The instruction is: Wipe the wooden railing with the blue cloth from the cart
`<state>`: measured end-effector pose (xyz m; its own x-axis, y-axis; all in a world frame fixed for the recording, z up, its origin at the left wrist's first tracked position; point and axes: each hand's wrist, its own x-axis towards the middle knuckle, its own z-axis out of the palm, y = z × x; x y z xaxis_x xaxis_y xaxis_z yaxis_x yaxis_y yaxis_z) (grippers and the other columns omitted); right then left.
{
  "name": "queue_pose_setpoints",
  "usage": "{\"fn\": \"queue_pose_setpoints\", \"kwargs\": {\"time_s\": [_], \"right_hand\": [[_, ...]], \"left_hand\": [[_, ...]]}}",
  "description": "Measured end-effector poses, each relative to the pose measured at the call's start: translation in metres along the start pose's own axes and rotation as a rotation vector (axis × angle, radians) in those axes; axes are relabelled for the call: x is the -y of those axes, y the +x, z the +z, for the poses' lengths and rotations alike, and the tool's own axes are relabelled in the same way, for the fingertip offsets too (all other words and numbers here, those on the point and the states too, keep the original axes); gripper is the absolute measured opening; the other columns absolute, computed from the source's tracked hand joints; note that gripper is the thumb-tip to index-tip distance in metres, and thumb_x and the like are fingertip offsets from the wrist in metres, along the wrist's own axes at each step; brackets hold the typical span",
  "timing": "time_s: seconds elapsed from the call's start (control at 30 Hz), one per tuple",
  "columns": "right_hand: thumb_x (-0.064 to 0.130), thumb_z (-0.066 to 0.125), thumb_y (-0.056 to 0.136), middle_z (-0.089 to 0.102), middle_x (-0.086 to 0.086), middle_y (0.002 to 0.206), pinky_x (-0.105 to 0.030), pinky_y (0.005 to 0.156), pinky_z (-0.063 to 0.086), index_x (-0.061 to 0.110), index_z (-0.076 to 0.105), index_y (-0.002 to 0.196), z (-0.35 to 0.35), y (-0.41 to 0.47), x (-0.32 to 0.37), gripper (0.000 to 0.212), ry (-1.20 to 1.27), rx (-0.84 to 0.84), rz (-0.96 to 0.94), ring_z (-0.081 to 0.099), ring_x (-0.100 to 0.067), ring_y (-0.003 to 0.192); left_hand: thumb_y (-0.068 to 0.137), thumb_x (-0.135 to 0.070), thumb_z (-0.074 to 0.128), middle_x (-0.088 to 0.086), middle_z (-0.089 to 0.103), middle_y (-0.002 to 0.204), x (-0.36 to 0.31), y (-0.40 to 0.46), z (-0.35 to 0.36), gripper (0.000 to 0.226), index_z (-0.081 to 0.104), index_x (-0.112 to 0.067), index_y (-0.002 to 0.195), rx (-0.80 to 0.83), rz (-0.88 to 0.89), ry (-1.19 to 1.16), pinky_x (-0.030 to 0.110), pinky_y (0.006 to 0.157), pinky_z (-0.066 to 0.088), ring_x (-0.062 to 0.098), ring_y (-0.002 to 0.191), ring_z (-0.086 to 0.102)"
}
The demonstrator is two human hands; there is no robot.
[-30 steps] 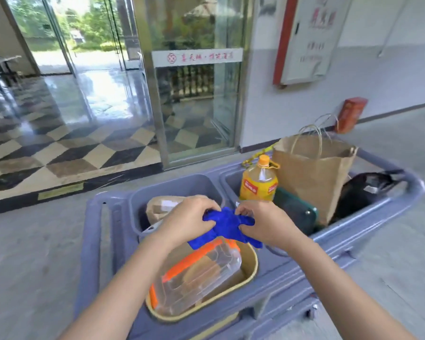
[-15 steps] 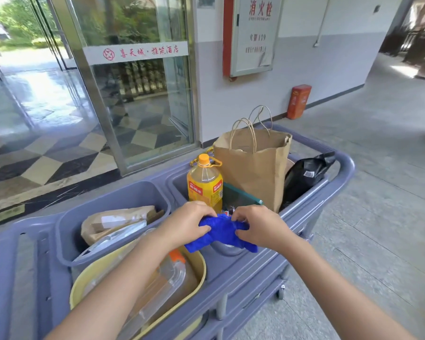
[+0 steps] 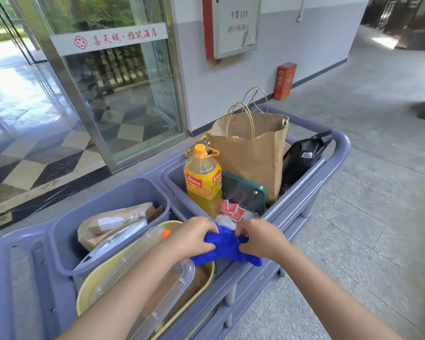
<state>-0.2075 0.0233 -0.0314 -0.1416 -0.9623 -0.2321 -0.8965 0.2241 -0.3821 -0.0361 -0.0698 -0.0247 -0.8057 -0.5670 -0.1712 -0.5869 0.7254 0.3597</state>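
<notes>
A crumpled blue cloth (image 3: 227, 249) hangs between my two hands just above the near edge of the grey-blue cart (image 3: 339, 153). My left hand (image 3: 194, 236) pinches its left side and my right hand (image 3: 260, 238) grips its right side, fingers curled into the fabric. Dark wooden railing or furniture (image 3: 390, 18) shows faintly at the far right end of the corridor, too blurred to make out.
The cart holds a yellow oil bottle (image 3: 203, 180), a brown paper bag (image 3: 253, 148), a black bag (image 3: 304, 158), a green-rimmed lid (image 3: 243, 195), a grey tub (image 3: 66, 241) and a yellow basin (image 3: 88, 288) with a clear container. Glass door to the left, wall ahead, tiled corridor to the right.
The view has swung to the right, bringing the corridor into sight. Both hands stay on the blue cloth and have bunched it tighter, slightly nearer the cart's front edge.
</notes>
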Motion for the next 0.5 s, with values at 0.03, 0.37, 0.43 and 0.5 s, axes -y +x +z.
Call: {"fn": "queue_pose_setpoints", "kwargs": {"time_s": [0.03, 0.37, 0.43, 0.5], "right_hand": [[0.022, 0.059, 0.072, 0.066, 0.002, 0.099, -0.029, 0.066, 0.045, 0.024, 0.062, 0.098, 0.003, -0.001, -0.002, 0.026, -0.008, 0.025, 0.011, 0.058, -0.023, 0.094], [0.025, 0.063, 0.074, 0.06, -0.003, 0.103, -0.034, 0.073, 0.05, 0.021, 0.063, 0.103, 0.021, 0.001, -0.001, 0.029, -0.029, 0.003, 0.031, 0.053, -0.022, 0.098], [0.024, 0.063, 0.073, 0.059, -0.003, 0.098, -0.034, 0.07, 0.05, 0.02, 0.062, 0.102, 0.018, 0.003, 0.001, 0.029, -0.045, 0.026, 0.023, 0.052, -0.021, 0.09], [0.025, 0.063, 0.073, 0.056, -0.001, 0.094, -0.035, 0.07, 0.05, 0.02, 0.062, 0.102, 0.016, 0.002, 0.001, 0.029, -0.063, 0.055, 0.019, 0.05, -0.02, 0.085]], "left_hand": [[0.075, -0.021, 0.063, 0.0, 0.062, 0.097, 0.003, 0.001, 0.003, 0.028, 0.064, -0.017, 0.102, 0.045, -0.007, -0.038, 0.023, 0.069, 0.039, 0.013, 0.087, 0.054], [0.074, -0.017, 0.064, 0.005, 0.059, 0.107, 0.008, 0.004, 0.026, 0.032, 0.057, -0.017, 0.105, 0.082, -0.043, 0.002, 0.041, 0.085, 0.049, 0.021, 0.098, 0.054], [0.074, -0.018, 0.065, 0.006, 0.059, 0.106, 0.006, 0.007, 0.025, 0.032, 0.056, -0.016, 0.104, 0.108, -0.036, 0.015, 0.038, 0.083, 0.048, 0.023, 0.099, 0.053], [0.074, -0.019, 0.066, 0.009, 0.061, 0.102, 0.005, 0.008, 0.021, 0.031, 0.057, -0.014, 0.103, 0.157, -0.035, 0.018, 0.032, 0.075, 0.044, 0.025, 0.097, 0.055]]}}
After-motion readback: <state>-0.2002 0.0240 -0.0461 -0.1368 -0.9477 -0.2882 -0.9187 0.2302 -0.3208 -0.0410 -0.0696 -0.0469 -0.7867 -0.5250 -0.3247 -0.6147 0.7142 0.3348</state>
